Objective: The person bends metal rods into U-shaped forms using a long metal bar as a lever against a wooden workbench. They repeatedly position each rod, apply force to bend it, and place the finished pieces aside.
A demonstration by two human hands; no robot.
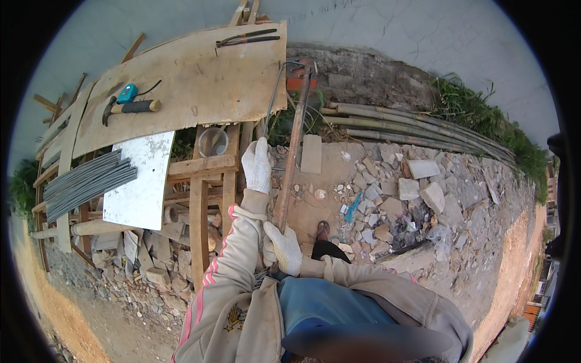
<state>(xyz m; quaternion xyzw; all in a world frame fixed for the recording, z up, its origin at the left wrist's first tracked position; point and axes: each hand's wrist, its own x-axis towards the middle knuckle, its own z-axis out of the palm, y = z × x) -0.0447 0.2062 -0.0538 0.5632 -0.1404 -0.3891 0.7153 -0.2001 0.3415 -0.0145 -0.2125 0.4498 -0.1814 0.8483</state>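
Note:
My left hand [257, 166], in a white knit glove, is closed on a thin grey steel rod [274, 95] at the edge of the plywood. The rod runs up from my fingers and bends over at its far end, beside the head of a long rusty metal bar [296, 136]. My right hand [283, 247], gloved the same way, grips the near end of that bar, close to my body. The bar slants upward to the plywood's right corner. Whether its head touches the rod is too small to tell.
On the plywood tabletop [193, 78] lie pincers [248, 39], a claw hammer [132, 107] and a teal tape measure [128, 93]. Several cut steel rods [91, 184] rest by a white board [139, 181]. Bamboo poles [417, 124] line the wall; rubble [408, 189] covers ground rightward.

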